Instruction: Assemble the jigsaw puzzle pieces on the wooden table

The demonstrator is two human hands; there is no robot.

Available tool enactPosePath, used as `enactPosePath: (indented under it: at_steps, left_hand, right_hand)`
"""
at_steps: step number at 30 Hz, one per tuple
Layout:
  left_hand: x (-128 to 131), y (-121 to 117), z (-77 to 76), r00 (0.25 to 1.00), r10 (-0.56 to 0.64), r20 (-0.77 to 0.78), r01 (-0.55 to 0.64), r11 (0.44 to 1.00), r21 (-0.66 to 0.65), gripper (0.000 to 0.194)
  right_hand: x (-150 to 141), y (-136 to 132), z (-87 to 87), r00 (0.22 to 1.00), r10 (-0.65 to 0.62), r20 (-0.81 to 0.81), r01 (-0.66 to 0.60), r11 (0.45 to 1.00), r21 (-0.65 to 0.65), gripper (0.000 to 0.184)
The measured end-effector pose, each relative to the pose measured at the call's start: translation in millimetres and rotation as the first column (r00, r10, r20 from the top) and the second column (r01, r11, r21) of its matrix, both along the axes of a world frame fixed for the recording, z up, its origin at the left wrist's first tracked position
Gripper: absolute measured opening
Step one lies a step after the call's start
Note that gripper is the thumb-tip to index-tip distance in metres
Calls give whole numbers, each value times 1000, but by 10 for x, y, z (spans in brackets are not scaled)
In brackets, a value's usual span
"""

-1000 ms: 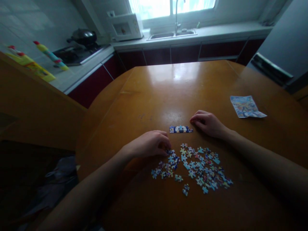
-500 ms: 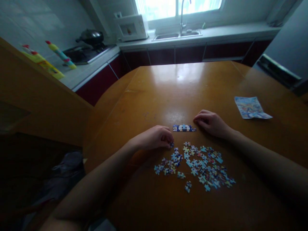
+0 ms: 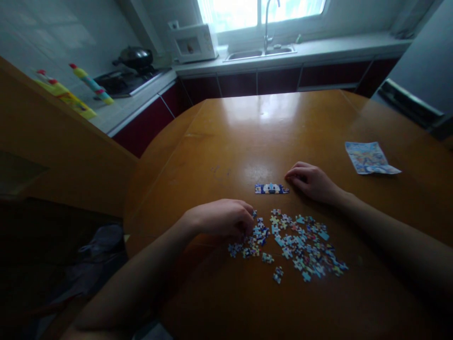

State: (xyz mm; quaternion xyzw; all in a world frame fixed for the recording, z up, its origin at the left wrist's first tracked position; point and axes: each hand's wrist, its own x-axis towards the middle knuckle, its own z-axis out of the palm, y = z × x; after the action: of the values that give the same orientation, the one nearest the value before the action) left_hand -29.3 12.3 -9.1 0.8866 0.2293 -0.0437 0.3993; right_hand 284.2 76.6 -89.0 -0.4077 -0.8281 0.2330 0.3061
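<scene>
My left hand (image 3: 226,218) reaches over the edge of a small group of jigsaw pieces (image 3: 261,232), its fingers bent downward and closed. Anything between its fingertips is hidden. A loose jigsaw piece lies just past its knuckles. My right hand (image 3: 307,180) rests on the table with curled fingers, and nothing shows in it. Just left of its fingertips lies a joined strip of jigsaw pieces (image 3: 272,189), dark blue with a pale cartoon face. A larger heap of mostly light blue pieces (image 3: 300,243) spreads between my forearms.
A creased picture sheet (image 3: 371,158) lies on the wooden table (image 3: 240,137) at the right. Beyond are a counter with a sink (image 3: 262,53), a white microwave (image 3: 194,43), a stove with a dark wok (image 3: 136,57), and yellow bottles (image 3: 71,97) at the left.
My left hand has come down and slightly left, from the loose piece beneath the strip to the small group. That piece stays on the table. My right hand has not moved.
</scene>
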Motion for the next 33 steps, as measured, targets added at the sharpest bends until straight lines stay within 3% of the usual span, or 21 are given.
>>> enactPosePath:
  at_steps: [8, 17, 19, 21, 24, 26, 30, 33]
  left_hand:
    - [15, 10, -11, 997, 32, 70, -23, 992, -124, 23]
    - [-68, 137, -92, 999, 0, 48, 11, 975, -220, 10]
    - [-78, 180, -97, 992, 87, 89, -65, 973, -224, 3]
    - [-52, 212, -119, 950, 256, 180, -211, 949, -235, 10]
    - [45, 228, -199, 798, 521, 304, -419, 841, -342, 24]
    - [118, 221, -272, 701, 635, 324, -513, 765, -389, 24]
    - [204, 205, -397, 578, 748, 326, -637, 663, -392, 24]
    - [190, 208, -402, 601, 731, 323, -658, 682, -319, 24]
  right_hand:
    - [-6, -10, 14, 1000, 0, -9, 0, 1000, 4, 17]
    - [-1, -7, 12, 1000, 2, -19, -2, 1000, -19, 16]
    - [-2, -6, 15, 1000, 6, -26, -7, 1000, -16, 16]
    - [-5, -9, 18, 1000, 4, -28, -4, 1000, -10, 16]
    - [-10, -18, 17, 999, -4, -35, 4, 1000, 3, 17]
    - [-14, -27, 16, 999, -8, -48, 8, 1000, 13, 16]
    - [-35, -54, 28, 998, -15, -61, 16, 999, 29, 16]
    - [-59, -76, 45, 998, -4, -60, 6, 999, 43, 16]
